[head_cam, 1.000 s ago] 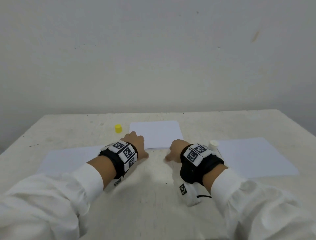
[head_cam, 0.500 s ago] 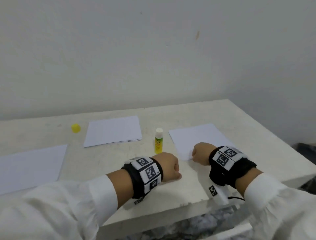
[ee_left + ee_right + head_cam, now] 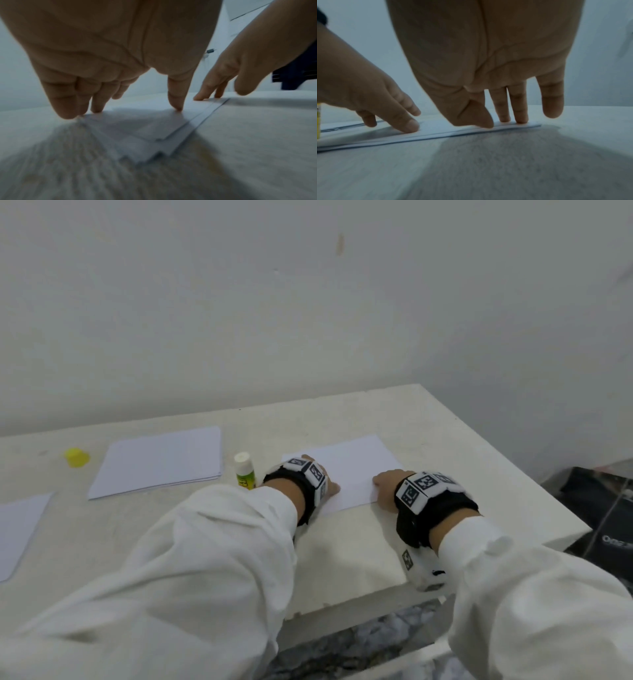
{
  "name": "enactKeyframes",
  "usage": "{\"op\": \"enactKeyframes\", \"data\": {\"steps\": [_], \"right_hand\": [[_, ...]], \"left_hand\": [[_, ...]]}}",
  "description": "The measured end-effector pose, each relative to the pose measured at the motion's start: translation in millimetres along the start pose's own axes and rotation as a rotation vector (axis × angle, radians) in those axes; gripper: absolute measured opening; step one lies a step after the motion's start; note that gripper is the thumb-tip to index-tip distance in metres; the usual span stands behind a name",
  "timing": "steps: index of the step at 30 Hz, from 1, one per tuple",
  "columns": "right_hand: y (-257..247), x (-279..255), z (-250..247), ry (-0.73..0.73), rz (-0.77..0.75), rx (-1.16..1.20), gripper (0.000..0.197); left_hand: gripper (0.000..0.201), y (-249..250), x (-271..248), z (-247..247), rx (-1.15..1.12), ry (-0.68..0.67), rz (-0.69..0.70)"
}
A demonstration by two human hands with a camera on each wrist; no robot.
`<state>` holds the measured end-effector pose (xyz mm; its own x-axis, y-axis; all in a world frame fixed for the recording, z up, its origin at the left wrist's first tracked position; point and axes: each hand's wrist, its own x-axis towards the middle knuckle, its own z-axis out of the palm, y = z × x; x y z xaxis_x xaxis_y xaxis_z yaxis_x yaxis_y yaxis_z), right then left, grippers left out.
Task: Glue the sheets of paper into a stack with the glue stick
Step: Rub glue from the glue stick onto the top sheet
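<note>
A small stack of white sheets (image 3: 352,470) lies on the right part of the table, its layers slightly offset at the near corner (image 3: 145,146). My left hand (image 3: 318,477) rests on its left end with straight fingertips (image 3: 176,106) touching the paper. My right hand (image 3: 387,484) touches the near right corner, fingertips (image 3: 520,119) straight on the top sheet (image 3: 436,129). The glue stick (image 3: 245,470) stands upright, uncapped, just left of my left wrist. Its yellow cap (image 3: 77,457) lies far left. Another paper stack (image 3: 161,460) lies between cap and glue stick.
A further white sheet (image 3: 17,529) lies at the table's left edge of view. The table's right edge (image 3: 513,474) and front edge (image 3: 359,604) are close to my hands. A dark object (image 3: 603,508) sits on the floor beyond the right edge.
Both hands moved right from the middle stack to the right-hand stack; the left hand crossed past the glue stick. My head turned right as well.
</note>
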<state>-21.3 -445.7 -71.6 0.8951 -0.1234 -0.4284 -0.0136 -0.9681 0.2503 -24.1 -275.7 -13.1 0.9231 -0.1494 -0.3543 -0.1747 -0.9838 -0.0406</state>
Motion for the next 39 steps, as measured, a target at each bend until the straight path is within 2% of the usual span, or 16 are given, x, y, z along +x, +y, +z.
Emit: {"op": "enactKeyframes", "data": {"steps": [3, 6, 14, 16, 20, 24, 27, 32, 39], "right_hand": [[3, 4, 2, 0.030, -0.024, -0.022, 0.044], [7, 14, 5, 0.028, -0.053, -0.015, 0.040], [3, 18, 5, 0.016, -0.082, -0.098, 0.039], [7, 40, 15, 0.014, -0.094, -0.067, 0.040], [5, 17, 11, 0.064, -0.096, -0.068, 0.039], [7, 24, 22, 0.116, -0.102, -0.082, 0.039], [9, 25, 18, 0.107, -0.123, -0.024, 0.037], [9, 25, 12, 0.113, -0.065, 0.098, 0.037], [11, 29, 11, 0.081, -0.096, 0.079, 0.040]], "left_hand": [[0.090, 1, 22, 6, 0.012, -0.032, -0.059], [0.095, 2, 34, 10, -0.009, -0.042, -0.090], [0.065, 9, 36, 7, -0.009, -0.054, -0.032], [0.059, 8, 36, 6, -0.051, -0.038, -0.050], [0.097, 4, 36, 2, -0.017, -0.069, -0.115], [0.103, -1, 43, 5, 0.007, -0.095, -0.114], [0.099, 0, 41, 3, 0.028, -0.109, -0.104], [0.091, 3, 40, 1, 0.015, -0.102, -0.111], [0.075, 10, 29, -5, -0.121, -0.051, -0.081]]}}
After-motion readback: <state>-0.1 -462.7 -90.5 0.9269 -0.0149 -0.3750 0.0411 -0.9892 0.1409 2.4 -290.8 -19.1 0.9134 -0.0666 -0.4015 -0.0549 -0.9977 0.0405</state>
